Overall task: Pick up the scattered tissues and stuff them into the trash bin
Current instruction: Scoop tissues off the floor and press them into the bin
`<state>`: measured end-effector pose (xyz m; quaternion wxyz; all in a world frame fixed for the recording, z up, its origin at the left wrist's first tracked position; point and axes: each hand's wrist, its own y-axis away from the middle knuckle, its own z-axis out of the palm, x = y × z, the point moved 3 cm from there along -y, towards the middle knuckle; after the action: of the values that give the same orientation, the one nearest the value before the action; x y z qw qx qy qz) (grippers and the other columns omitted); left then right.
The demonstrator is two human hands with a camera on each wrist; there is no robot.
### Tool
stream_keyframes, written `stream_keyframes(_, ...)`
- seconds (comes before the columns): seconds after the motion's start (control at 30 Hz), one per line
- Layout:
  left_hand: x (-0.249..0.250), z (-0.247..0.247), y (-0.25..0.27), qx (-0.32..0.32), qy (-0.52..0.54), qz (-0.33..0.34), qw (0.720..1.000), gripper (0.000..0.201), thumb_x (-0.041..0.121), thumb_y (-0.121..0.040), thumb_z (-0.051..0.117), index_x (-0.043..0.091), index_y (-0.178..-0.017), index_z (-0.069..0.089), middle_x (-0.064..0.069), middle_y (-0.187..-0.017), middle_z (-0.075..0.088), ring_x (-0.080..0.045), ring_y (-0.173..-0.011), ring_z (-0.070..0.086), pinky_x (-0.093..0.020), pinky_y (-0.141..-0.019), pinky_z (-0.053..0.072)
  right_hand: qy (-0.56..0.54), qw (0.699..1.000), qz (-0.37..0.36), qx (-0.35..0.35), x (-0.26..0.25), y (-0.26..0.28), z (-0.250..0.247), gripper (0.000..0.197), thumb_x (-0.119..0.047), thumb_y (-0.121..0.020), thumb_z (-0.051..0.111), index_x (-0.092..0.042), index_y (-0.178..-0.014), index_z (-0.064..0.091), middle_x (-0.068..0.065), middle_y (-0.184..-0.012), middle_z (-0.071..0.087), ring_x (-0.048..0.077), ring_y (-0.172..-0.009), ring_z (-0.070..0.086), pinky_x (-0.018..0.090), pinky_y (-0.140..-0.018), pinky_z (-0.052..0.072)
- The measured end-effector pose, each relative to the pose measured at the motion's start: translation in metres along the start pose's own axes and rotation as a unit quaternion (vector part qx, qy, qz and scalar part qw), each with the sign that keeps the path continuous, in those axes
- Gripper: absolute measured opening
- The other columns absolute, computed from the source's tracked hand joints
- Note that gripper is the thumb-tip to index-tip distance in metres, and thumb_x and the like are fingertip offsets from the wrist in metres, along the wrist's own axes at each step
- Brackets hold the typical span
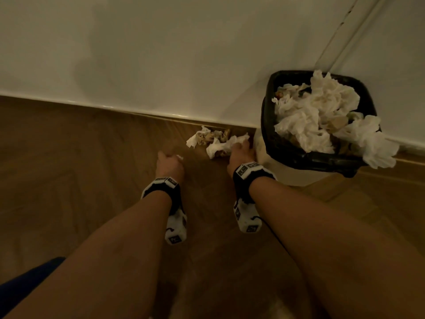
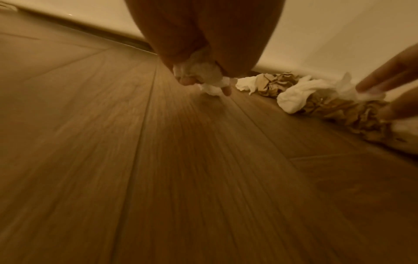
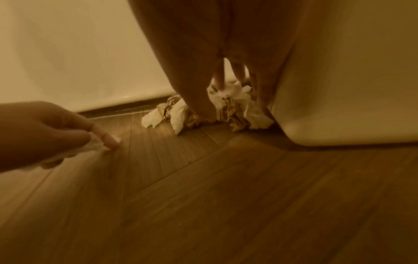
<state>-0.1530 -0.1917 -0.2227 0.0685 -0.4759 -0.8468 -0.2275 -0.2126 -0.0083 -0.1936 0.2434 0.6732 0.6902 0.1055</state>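
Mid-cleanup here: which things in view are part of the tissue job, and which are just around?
Job:
- floor tissues, right hand on them
- small tissue, held in left hand
- bin, heaped with tissues

Just around:
- wood floor
- wall
- blue cloth at bottom left

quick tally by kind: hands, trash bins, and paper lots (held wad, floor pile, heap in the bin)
hands: 2, left hand gripping a small white tissue wad, right hand grabbing the floor pile
trash bins: 1, black-lined trash bin, overfull
paper lots: 3, the wad, the white-and-brown floor pile, the heap in the bin
total: 6
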Motion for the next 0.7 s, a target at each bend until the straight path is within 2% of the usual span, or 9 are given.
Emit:
stream_keyframes(0.1,-0.003,-0.001,-0.001,-0.023,0.01,0.018,1.0,0.031,0.017,-0.096,0.042,0.001,-0.112,0.064,-0.019,-0.12,0.057,-0.034,-0.111,0.053,-0.039,-0.095,0.045,0.017,0.998,0.018,-0.051,0.0,0.006,0.012,0.039,-0.019,-0.1,0.034,-0.009,-0.137,0.039,0.014,-0.146,0.033,0.031,-0.134,0.033,0.04,-0.111,0.029)
stream_keyframes(0.17,-0.004,0.0,0.0,-0.016,0.026,0.014,0.999,0.032,0.018,-0.095,0.041,0.0,-0.107,0.065,-0.02,-0.113,0.061,-0.035,-0.104,0.057,-0.039,-0.089,0.049,0.031,0.998,0.022,-0.059,0.003,0.006,0.019,0.038,-0.015,-0.1,0.032,-0.006,-0.135,0.041,0.016,-0.145,0.033,0.032,-0.134,0.031,0.04,-0.109,0.031)
stream_keyframes(0.23,-0.001,0.001,0.002,0.004,0.035,0.009,0.999,0.034,0.019,-0.095,0.038,-0.003,-0.102,0.063,-0.021,-0.107,0.061,-0.036,-0.099,0.058,-0.038,-0.082,0.048,0.047,0.997,-0.002,-0.064,0.005,0.008,0.021,0.038,-0.015,-0.099,0.037,-0.006,-0.136,0.041,0.016,-0.147,0.032,0.031,-0.135,0.031,0.039,-0.109,0.03)
stream_keyframes(0.33,0.005,0.002,0.004,0.017,0.051,0.012,0.999,0.032,0.02,-0.094,0.038,-0.005,-0.089,0.058,-0.023,-0.101,0.059,-0.037,-0.093,0.057,-0.035,-0.072,0.045,-0.006,0.998,-0.022,-0.058,0.009,0.012,0.022,0.033,-0.01,-0.099,0.037,-0.003,-0.13,0.046,0.017,-0.139,0.042,0.03,-0.129,0.041,0.037,-0.105,0.034)
stream_keyframes(0.43,0.011,0.005,0.007,0.016,0.072,0.011,0.997,0.028,0.021,-0.094,0.041,0.0,-0.099,0.058,-0.019,-0.102,0.058,-0.033,-0.094,0.056,-0.034,-0.072,0.043,-0.096,0.995,-0.002,-0.039,0.013,0.014,0.026,0.036,-0.008,-0.099,0.038,-0.001,-0.134,0.039,0.018,-0.138,0.043,0.031,-0.127,0.044,0.036,-0.103,0.036)
stream_keyframes(0.5,0.013,0.006,0.009,0.014,0.098,-0.003,0.995,0.026,0.021,-0.092,0.044,0.006,-0.109,0.056,-0.016,-0.107,0.057,-0.032,-0.097,0.056,-0.033,-0.072,0.043,-0.15,0.987,-0.004,-0.054,0.011,0.021,0.028,0.046,-0.011,-0.097,0.044,-0.002,-0.14,0.03,0.019,-0.143,0.036,0.033,-0.13,0.04,0.037,-0.105,0.035)
stream_keyframes(0.57,0.014,0.007,0.01,0.015,0.111,-0.004,0.994,0.026,0.018,-0.09,0.047,0.009,-0.114,0.054,-0.016,-0.111,0.057,-0.033,-0.099,0.056,-0.034,-0.073,0.044,-0.146,0.987,-0.007,-0.066,0.012,0.026,0.033,0.057,-0.011,-0.094,0.049,-0.002,-0.144,0.022,0.019,-0.148,0.028,0.033,-0.135,0.032,0.037,-0.11,0.03)
stream_keyframes(0.63,0.016,0.008,0.011,0.02,0.086,0.014,0.996,0.026,0.012,-0.091,0.045,0.006,-0.115,0.054,-0.018,-0.117,0.055,-0.034,-0.105,0.054,-0.036,-0.079,0.044,-0.11,0.993,-0.028,-0.045,0.012,0.032,0.04,0.053,-0.01,-0.094,0.046,-0.002,-0.143,0.026,0.019,-0.146,0.033,0.032,-0.135,0.033,0.035,-0.113,0.023)
stream_keyframes(0.7,0.016,0.009,0.013,0.028,0.042,0.033,0.998,0.027,0.006,-0.093,0.042,0.002,-0.116,0.056,-0.021,-0.125,0.049,-0.036,-0.111,0.048,-0.037,-0.086,0.042,-0.083,0.996,-0.027,-0.019,0.017,0.037,0.05,0.049,-0.011,-0.097,0.04,-0.001,-0.143,0.029,0.017,-0.147,0.031,0.03,-0.136,0.029,0.032,-0.115,0.015)
